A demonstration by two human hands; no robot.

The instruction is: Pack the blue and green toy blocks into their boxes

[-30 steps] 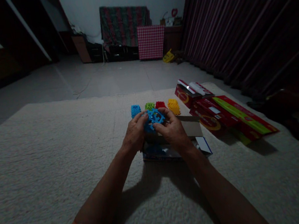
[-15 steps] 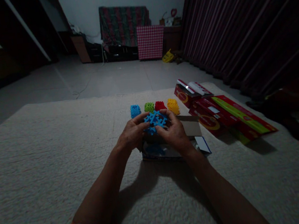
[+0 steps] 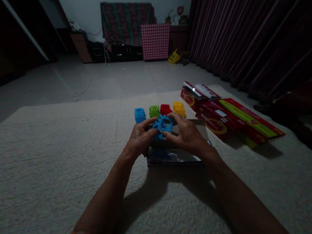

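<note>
Gripping from both sides, the person's left hand (image 3: pixel 140 139) and right hand (image 3: pixel 187 136) are holding a blue interlocking plastic piece (image 3: pixel 161 125) between them, raised just above an open cardboard box (image 3: pixel 175 153) that is lying on the cream carpet (image 3: pixel 50 165). The piece is sitting dead centre between the two hands, so neither one is nearer: the left fingers are closing on its left edge and the right thumb and forefinger are pinching its right edge, both hands curled narrow around it rather than spread. Its flat, toothed face is tilting up toward the camera, and being roughly as wide as it is tall it is showing no clear long axis. Straight beyond it, farther from the person, four stacks of like pieces are standing in a row on the carpet: a blue stack (image 3: pixel 140 115), a green stack (image 3: pixel 154 111), a red stack (image 3: pixel 165 109) and a yellow stack (image 3: pixel 179 109). The blue stack is lying ahead and slightly left of the held piece, on the left hand's side. Red printed boxes (image 3: pixel 216 115) are lying to the right, well apart from the hands.
</note>
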